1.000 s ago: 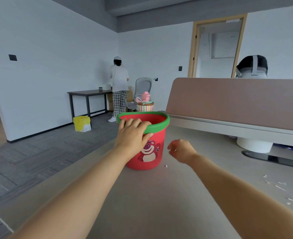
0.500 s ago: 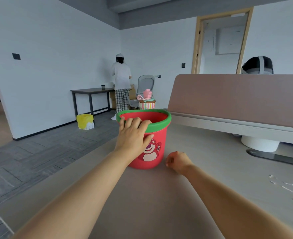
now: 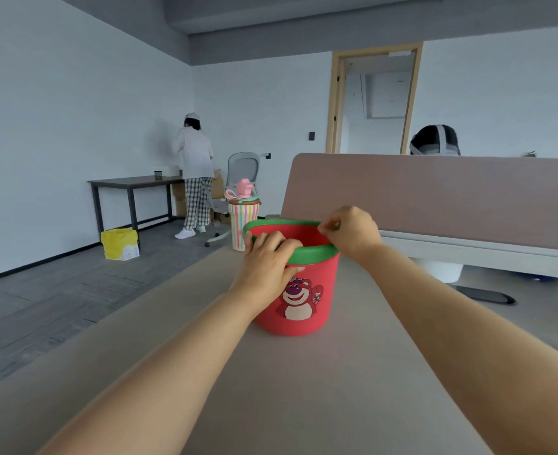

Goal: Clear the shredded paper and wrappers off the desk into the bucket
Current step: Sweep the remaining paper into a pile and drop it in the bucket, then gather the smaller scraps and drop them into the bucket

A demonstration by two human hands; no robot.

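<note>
Red bucket [image 3: 299, 300] on counter [image 3: 303, 389]: left hand [image 3: 267, 267] curled around green rim, right hand [image 3: 353, 233] pinched closed above opening, contents indiscernible.

Both arms reach forward, left hand [image 3: 268, 257] curled in a grip, right hand [image 3: 353, 232] raised with fingertips pinched.

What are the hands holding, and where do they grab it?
The left hand grips the red bucket by its green rim, near side. The right hand is pinched shut over the bucket's opening; what it holds cannot be told.
</note>
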